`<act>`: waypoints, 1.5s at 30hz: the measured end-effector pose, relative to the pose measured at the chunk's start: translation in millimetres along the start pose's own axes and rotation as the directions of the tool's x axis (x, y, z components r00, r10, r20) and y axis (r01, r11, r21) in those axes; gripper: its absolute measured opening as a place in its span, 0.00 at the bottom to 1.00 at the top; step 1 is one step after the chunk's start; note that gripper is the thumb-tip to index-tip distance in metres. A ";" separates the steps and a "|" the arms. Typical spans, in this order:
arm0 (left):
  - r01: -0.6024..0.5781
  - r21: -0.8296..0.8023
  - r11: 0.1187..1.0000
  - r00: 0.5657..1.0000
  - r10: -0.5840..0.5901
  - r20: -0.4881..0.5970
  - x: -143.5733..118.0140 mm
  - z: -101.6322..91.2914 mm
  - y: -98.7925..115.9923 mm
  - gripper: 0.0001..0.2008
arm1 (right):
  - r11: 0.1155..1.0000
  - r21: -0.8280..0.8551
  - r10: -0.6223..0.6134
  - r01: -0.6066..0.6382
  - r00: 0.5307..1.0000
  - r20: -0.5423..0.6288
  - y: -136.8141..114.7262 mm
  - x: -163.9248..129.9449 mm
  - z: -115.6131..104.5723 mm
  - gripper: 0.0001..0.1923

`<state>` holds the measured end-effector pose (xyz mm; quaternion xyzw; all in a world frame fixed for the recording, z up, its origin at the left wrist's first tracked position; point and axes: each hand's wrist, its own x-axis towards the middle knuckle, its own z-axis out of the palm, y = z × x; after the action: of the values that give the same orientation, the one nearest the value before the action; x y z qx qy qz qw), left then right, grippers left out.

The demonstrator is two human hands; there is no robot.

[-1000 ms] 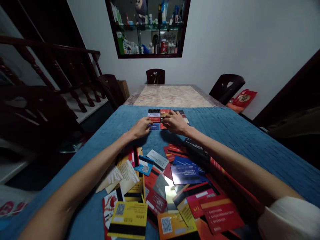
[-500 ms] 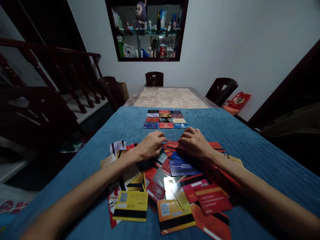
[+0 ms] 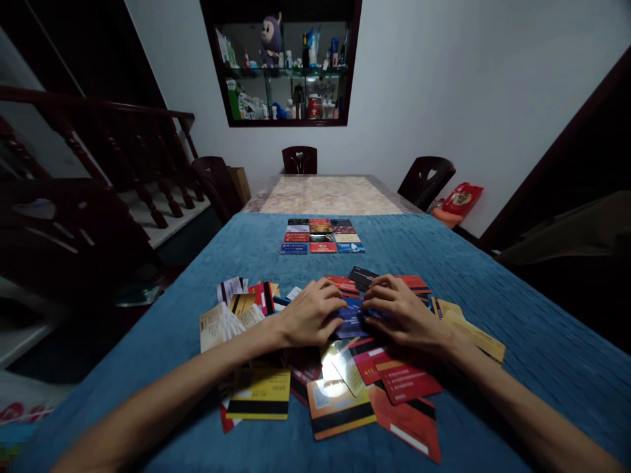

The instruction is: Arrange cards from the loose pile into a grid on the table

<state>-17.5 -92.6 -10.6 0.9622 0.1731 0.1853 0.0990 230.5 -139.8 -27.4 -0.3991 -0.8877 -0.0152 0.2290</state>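
A blue textured cloth (image 3: pixel 493 276) covers the near end of a long table in a dim dining room; dark chairs (image 3: pixel 424 180) and a glass wall cabinet (image 3: pixel 280 66) stand beyond it.

Head view: the landmark is the loose card pile (image 3: pixel 340 355), a scatter of red, yellow and blue plastic cards just in front of the person. Farther along the cloth from the pile lies the card grid (image 3: pixel 319 236), neat rows of cards, well apart from both hands. The left hand (image 3: pixel 310 315) rests palm-down on the pile's far edge, fingers curved and touching a dark blue card (image 3: pixel 351 320). The right hand (image 3: pixel 401 312) lies just beside it, fingertips meeting the same blue card. Whether either hand has pinched the card clear of the pile cannot be told.

Change: a second ago both hands were at the grid; half a second ago they were nearing the pile; now they are on it. The grid placement appears finished, and the blue card is likely the one being picked.
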 end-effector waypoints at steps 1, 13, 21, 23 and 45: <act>-0.001 -0.006 1.000 1.000 0.002 0.005 -0.3 0.8 -0.3 0.10 | 1.000 0.007 -0.003 0.003 1.000 0.012 -1.0 -0.3 -1.3 0.11; -0.008 0.034 0.999 0.993 0.004 0.120 -4.8 8.0 -0.3 0.12 | 0.996 0.088 0.005 -0.021 0.984 0.176 -6.2 -3.9 -6.0 0.16; -0.001 0.045 0.999 0.991 -0.005 0.131 -4.9 7.6 -0.9 0.14 | 0.994 0.106 0.007 -0.028 0.982 0.187 -5.9 -4.3 -5.7 0.17; -0.003 0.045 0.999 0.991 -0.003 0.136 -4.8 6.8 -0.5 0.14 | 0.994 0.103 0.008 -0.028 0.982 0.189 -6.2 -4.2 -6.0 0.18; 0.008 0.057 0.998 0.994 -0.015 0.112 -4.3 9.6 1.5 0.11 | 0.993 0.113 -0.056 0.041 0.990 0.132 -7.6 -2.1 -4.2 0.12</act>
<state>-17.0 -96.8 -20.3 0.9725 0.1779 0.1253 0.0826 227.9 -147.3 -23.4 -0.3643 -0.9101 0.0550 0.1896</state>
